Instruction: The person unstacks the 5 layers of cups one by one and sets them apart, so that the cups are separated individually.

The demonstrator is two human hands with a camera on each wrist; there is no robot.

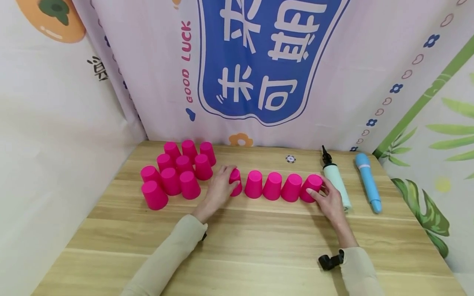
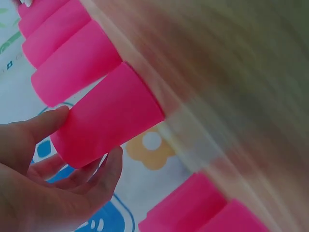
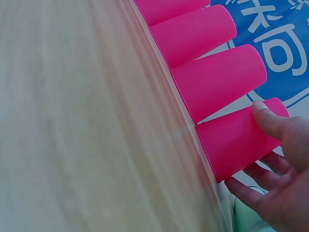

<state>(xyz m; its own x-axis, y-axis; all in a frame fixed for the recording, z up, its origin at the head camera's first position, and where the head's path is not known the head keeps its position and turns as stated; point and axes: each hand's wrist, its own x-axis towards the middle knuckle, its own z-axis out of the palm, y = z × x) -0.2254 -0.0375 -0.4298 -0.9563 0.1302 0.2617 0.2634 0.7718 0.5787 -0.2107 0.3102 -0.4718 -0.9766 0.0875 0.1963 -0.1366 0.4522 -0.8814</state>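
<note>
Several pink cups stand upside down in a row across the table. My left hand (image 1: pixel 221 186) holds the leftmost cup (image 1: pixel 235 181) of the row, thumb on the near side and fingers round the far side; the left wrist view shows that cup (image 2: pixel 108 116) between thumb and fingers. At the other end, my right hand (image 1: pixel 331 200) grips the rightmost cup (image 1: pixel 310 189). In the right wrist view its thumb lies on this cup (image 3: pixel 236 140), with the other fingers behind. Between the held cups stand more pink cups (image 1: pixel 272 186), close together.
More upside-down pink cups (image 1: pixel 170 181) form a cluster at the left. To the right lie a pale green hand pump (image 1: pixel 338 185) with a black nozzle and a blue stick-shaped object (image 1: pixel 368 183). A small round chip (image 1: pixel 290 159) lies near the back cloth (image 1: pixel 163 123).
</note>
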